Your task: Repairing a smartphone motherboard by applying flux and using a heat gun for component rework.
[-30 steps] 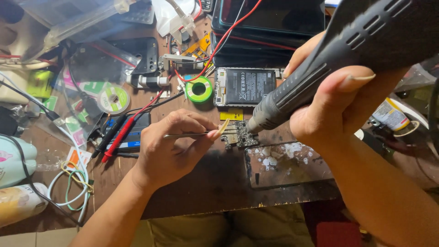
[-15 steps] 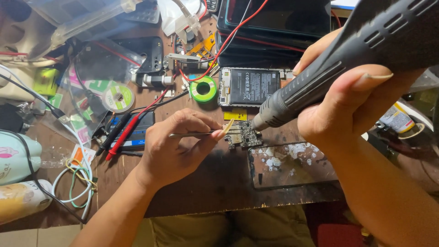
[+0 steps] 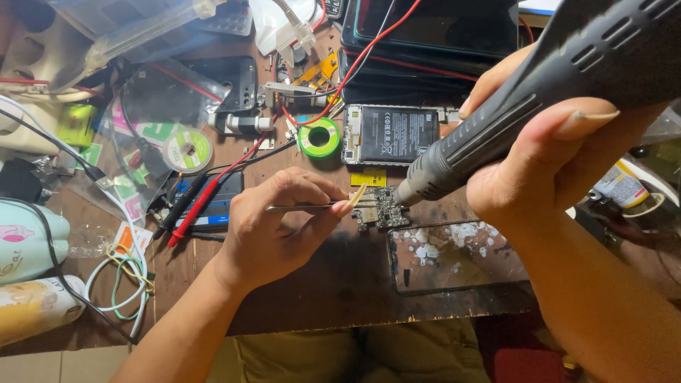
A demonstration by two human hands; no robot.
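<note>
A small dark circuit board [image 3: 381, 207] lies on the brown wooden desk [image 3: 319, 276], just in front of an opened phone [image 3: 394, 135] whose black battery faces up. The left hand [image 3: 280, 227] is closed in a pinch grip on thin metal tweezers [image 3: 305, 207], whose tips reach the board's left edge. The right hand [image 3: 546, 152] is wrapped tight around a dark grey, slotted hot-air handpiece [image 3: 525, 106], its metal nozzle slanting down to just above the board's right side.

Against the frame half a second ago, both hands and the nozzle sit at the same spot over the board; only the view has shifted slightly, so little has changed.

The desk is worn and scuffed, dark where a flat black mat lies under the work. Just right of the board rests a glass phone panel [image 3: 454, 255], its surface flecked with white residue. Behind the board stands a green ring-shaped spool [image 3: 319, 137] and a small yellow tag [image 3: 369, 177]. Red and black multimeter probes [image 3: 195, 209] lie to the left across a dark blue flat case, with a white solder reel [image 3: 188, 150] beyond them. Red wires [image 3: 369, 46] loop up toward a black device at the back. A pale green bottle [image 3: 28, 241] and coiled white and green cables [image 3: 117, 284] crowd the left edge.
</note>
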